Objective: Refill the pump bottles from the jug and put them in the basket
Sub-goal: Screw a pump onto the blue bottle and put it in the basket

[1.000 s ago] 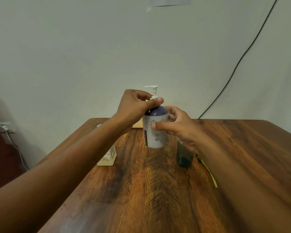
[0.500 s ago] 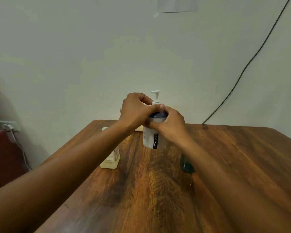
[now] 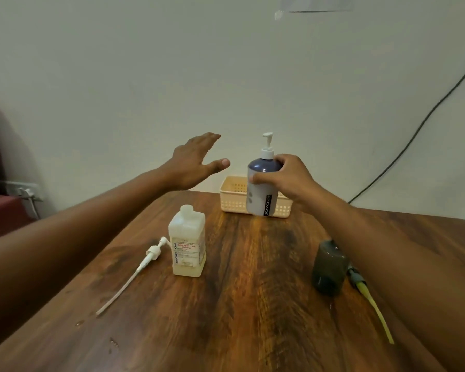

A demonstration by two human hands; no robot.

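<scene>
The white bottle with the dark blue shoulder (image 3: 258, 189) is held upright in the right hand (image 3: 287, 178), in front of the cream basket (image 3: 232, 196) at the far edge of the table (image 3: 253, 304); whether its base touches the wood cannot be told. It looks like rigid, smooth plastic, and if refilled it is probably fairly heavy and a little slippery, so the shoulder is a sensible place to take it, not the thin pump head (which could press down or pull loose). The right fingers are wrapped around the shoulder, thumb across the front, forearm reaching forward. The left hand (image 3: 196, 162) hovers open just left of the bottle, fingers together, thumb spread, holding nothing. 2 other bottles stand uncapped nearer: a clear square bottle (image 3: 187, 242) with its loose pump (image 3: 145, 261) beside it, and a dark bottle (image 3: 329, 268).
</scene>
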